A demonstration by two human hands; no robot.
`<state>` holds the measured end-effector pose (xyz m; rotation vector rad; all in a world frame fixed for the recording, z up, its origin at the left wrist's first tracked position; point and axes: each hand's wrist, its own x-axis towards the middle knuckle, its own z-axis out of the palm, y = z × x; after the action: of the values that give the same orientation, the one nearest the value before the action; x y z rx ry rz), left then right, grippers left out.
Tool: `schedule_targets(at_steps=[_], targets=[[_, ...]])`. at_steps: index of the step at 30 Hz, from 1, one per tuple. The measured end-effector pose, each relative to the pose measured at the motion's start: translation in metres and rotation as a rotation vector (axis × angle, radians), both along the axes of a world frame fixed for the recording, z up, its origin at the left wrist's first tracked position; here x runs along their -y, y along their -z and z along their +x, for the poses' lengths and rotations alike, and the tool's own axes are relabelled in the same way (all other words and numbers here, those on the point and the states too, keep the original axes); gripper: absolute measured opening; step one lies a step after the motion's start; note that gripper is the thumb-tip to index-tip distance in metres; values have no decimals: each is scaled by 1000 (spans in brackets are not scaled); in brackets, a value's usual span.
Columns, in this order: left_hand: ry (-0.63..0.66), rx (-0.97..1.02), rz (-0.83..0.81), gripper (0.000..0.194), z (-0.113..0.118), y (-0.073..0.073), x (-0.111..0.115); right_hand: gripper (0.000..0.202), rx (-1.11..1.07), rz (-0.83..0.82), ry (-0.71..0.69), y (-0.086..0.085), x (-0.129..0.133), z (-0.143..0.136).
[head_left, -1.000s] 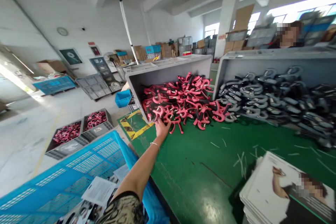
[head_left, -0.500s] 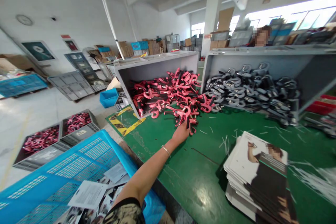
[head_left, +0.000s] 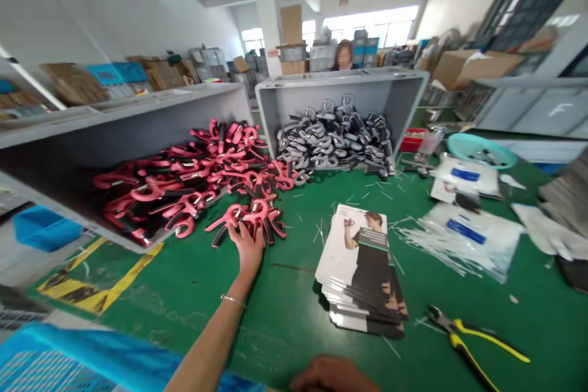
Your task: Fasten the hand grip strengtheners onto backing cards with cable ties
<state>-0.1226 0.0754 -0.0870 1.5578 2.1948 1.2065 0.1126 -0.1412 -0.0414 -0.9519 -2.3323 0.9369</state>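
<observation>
My left hand (head_left: 248, 245) reaches over the green table, its thumb and fingers closed around a pink hand grip strengthener (head_left: 258, 213) at the front of a loose heap. More pink and black hand grips (head_left: 184, 165) spill out of a tipped grey crate (head_left: 114, 116) behind it. My right hand (head_left: 335, 373) shows only partly at the bottom edge, low over the table and blurred, with its fingers not clear. Between the hands and the crates lies a stack of printed cards (head_left: 353, 257).
A second tipped crate (head_left: 340, 81) holds grey hand grips (head_left: 335, 135). Yellow-handled pliers (head_left: 454, 334), white plastic ties (head_left: 436, 245) and plastic bags (head_left: 478, 233) lie at the right. A blue basket (head_left: 59, 343) stands at lower left. Another person (head_left: 343, 56) is behind the crates.
The view has swung to the right, bringing the pliers, bags and my right hand into sight. My left hand stays at the pink hand grips in front of the crate.
</observation>
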Motion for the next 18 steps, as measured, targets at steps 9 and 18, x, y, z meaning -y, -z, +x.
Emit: schedule_targets(at_steps=[9,18], targets=[[634,730,-178,54,97,-42,54,52,-507,-58,1182,9,-30,131],[786,1348,-417,81,184,-39,118,53,-484,-366,916,19,-39,145]])
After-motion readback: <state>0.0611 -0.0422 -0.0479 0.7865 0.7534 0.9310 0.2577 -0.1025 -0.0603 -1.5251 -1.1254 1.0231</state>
